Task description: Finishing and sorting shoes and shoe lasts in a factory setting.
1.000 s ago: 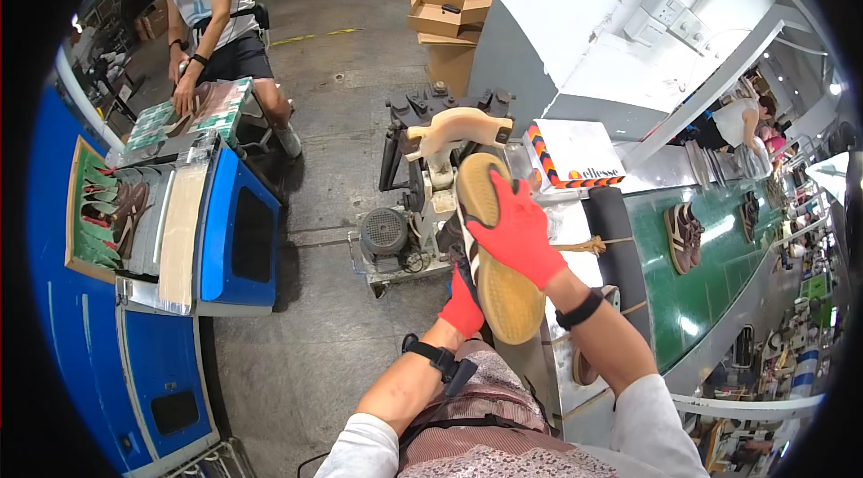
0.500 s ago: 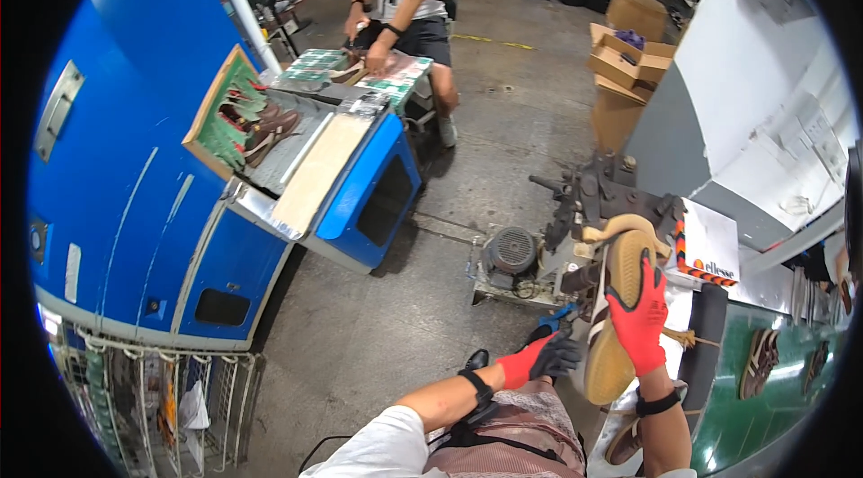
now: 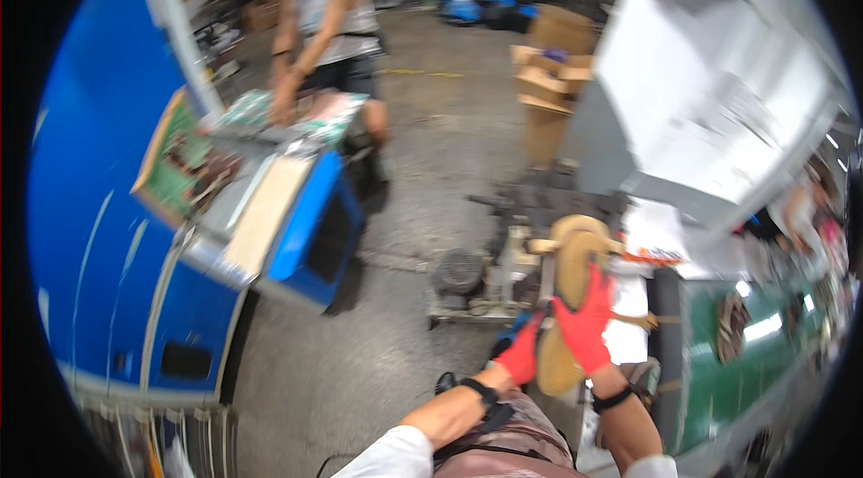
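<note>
A shoe with a tan sole is held sole-up in front of me, at the machine's curved tan part. My right hand, in a red and black glove, is closed on it, its palm and thumb across the sole. At the shoe's left side, my left hand, gloved alike, holds its edge; its fingertips are partly hidden and blurred. Most of the shoe's upper faces away from me.
A motor sits low beside the machine. Shoes, one brown, lie on a green conveyor at right. A co-worker bends over a bench beyond the blue machine. Cardboard boxes stand farther back.
My left hand has moved from beside the shoe to its left edge. The right hand stays on the sole. My view has swung right, and the co-worker leans farther over the bench.
</note>
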A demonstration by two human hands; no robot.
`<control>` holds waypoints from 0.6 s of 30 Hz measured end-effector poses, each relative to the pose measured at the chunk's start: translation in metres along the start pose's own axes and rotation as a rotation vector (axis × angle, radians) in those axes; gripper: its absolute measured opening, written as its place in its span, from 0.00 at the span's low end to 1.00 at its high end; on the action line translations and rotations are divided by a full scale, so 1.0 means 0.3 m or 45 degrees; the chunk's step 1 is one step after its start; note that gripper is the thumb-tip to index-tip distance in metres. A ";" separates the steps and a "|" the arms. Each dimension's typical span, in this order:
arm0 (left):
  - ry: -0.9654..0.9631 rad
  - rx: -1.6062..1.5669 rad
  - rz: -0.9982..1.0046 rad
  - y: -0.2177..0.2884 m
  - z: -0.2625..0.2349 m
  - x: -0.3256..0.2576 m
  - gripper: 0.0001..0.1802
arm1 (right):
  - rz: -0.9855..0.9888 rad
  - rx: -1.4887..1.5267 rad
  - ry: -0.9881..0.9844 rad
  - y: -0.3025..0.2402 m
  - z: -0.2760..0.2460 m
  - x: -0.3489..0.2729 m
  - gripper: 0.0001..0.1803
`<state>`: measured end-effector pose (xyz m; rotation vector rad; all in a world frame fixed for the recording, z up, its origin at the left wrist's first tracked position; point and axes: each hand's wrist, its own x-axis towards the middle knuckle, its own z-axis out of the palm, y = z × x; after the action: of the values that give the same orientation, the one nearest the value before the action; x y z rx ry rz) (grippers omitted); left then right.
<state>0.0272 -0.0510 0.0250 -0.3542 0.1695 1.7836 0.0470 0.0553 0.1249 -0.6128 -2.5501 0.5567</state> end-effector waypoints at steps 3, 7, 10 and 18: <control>0.134 0.204 0.100 0.007 0.022 -0.004 0.38 | -0.011 -0.092 0.083 0.004 -0.005 -0.021 0.49; -0.131 0.311 0.196 -0.009 0.031 -0.045 0.37 | 0.025 0.033 0.156 -0.042 -0.065 -0.056 0.47; 0.074 0.603 0.231 -0.012 -0.025 -0.124 0.31 | 0.185 0.072 0.213 -0.062 -0.104 -0.192 0.45; 0.052 2.057 0.001 0.387 -0.073 -0.532 0.33 | 1.016 1.583 0.076 0.158 0.198 -0.222 0.37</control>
<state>-0.0491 -0.2328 0.0480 0.7671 1.4802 1.1417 0.0848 0.0442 0.0318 -1.0293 -1.3168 2.0480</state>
